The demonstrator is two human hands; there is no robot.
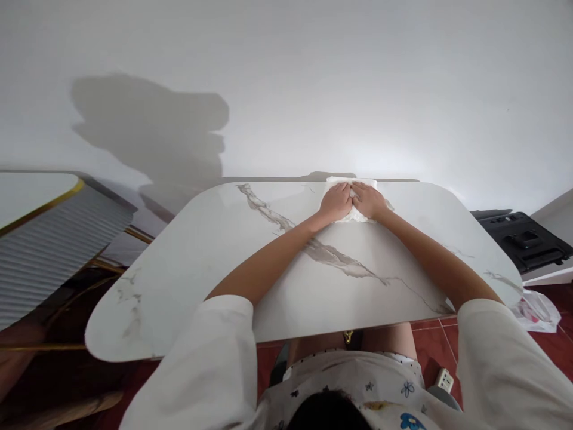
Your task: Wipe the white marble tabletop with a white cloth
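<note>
A crumpled white cloth [356,216], perhaps paper, lies on the marble-patterned white tabletop [215,257] at its far edge, close to the wall. My left hand [336,202] presses down on the cloth's left half, fingers together and pointing inward. On the right half rests my right hand [367,199], its fingers also together and bent onto the cloth. The fingertips of both hands meet near the middle. Parts of the cloth stick out behind, in front and to the right of the hands; the rest is hidden under them.
A white wall [286,89] stands right behind the table. At left is a second white-topped table [36,194] with a gold edge and ribbed side. An open black case [523,242], a plastic bag [537,310] and a power strip [444,380] are at right.
</note>
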